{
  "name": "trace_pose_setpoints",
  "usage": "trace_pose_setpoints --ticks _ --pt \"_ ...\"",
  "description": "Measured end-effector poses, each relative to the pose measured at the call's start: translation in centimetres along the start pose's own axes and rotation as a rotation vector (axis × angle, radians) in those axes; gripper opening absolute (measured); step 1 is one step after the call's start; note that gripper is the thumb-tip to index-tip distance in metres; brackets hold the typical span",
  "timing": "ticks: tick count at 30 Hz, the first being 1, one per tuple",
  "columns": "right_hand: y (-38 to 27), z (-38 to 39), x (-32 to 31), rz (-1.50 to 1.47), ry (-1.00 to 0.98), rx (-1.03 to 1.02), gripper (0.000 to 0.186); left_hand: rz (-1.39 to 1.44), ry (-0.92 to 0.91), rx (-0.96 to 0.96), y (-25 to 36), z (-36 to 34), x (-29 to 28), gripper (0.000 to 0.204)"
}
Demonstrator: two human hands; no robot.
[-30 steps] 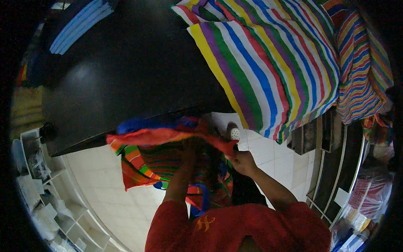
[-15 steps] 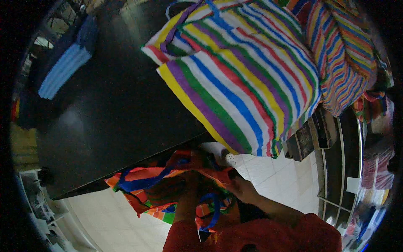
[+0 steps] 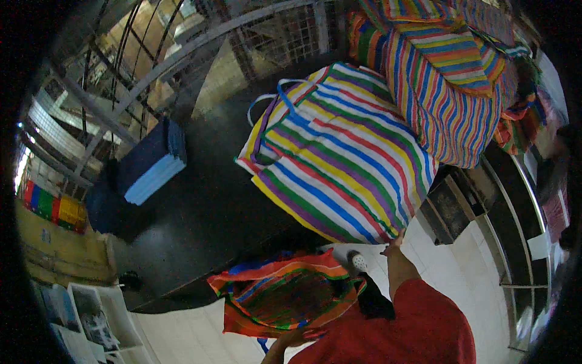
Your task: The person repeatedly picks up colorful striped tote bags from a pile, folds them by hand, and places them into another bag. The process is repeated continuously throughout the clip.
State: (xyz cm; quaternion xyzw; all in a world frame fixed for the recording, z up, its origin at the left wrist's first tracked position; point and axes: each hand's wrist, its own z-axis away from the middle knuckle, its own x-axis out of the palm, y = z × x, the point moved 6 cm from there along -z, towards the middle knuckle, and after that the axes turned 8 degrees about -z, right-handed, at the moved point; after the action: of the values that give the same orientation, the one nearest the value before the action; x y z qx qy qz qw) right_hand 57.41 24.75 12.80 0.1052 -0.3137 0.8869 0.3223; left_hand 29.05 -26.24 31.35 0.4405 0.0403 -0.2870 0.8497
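Note:
My left hand (image 3: 295, 337) grips the near rim of an orange bag (image 3: 242, 315) with green and blue stripes. The bag's mouth gapes toward me, showing a dark woven inside. My right hand (image 3: 394, 245) reaches forward to the near bottom corner of a large striped bag (image 3: 345, 164), its fingers closed at that corner. This bag is white with blue, green, yellow, purple and red stripes, and lies full-looking on the black table (image 3: 200, 212), handles pointing to the far left.
More striped bags (image 3: 448, 115) are heaped at the far right. A stack of folded blue cloth (image 3: 154, 161) sits on the table's left. Beyond stands a metal mesh frame (image 3: 267, 24). Wooden boxes (image 3: 448, 209) and a dark shelf (image 3: 515, 224) are at right, a white rack (image 3: 100, 321) at lower left.
My right hand has left the orange bag and moved out to the large striped bag's corner. The orange bag's mouth now spreads wider. The view has tilted up, showing more beyond the table.

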Motion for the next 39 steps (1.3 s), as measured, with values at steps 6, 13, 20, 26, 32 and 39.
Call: trace_pose_setpoints --ticks 6,13,20,26,32,39 --pt "-3.0 6.5 5.2 0.141 0.074 -0.023 0.093 0.411 0.523 -0.36 8.6 9.6 -9.3 0.051" --pt "-5.1 9.4 2.2 0.509 -0.124 0.089 0.032 -0.319 0.78 -0.055 17.0 7.3 -13.8 0.06" --pt "-5.9 14.6 5.5 0.412 -0.122 -0.066 0.039 -0.524 0.787 -0.027 25.2 3.9 -17.7 0.063" --pt "-7.4 6.1 -1.7 0.55 0.307 0.044 0.084 -0.524 0.683 0.212 26.5 1.3 -16.5 0.06" --pt "-1.5 5.3 -0.8 0.078 0.252 0.035 0.08 -0.52 0.602 0.125 19.0 1.5 -14.0 0.066" --pt "1.7 6.5 2.2 0.341 -0.139 -0.144 0.028 -0.568 0.66 0.13 31.5 0.0 -19.8 0.079"
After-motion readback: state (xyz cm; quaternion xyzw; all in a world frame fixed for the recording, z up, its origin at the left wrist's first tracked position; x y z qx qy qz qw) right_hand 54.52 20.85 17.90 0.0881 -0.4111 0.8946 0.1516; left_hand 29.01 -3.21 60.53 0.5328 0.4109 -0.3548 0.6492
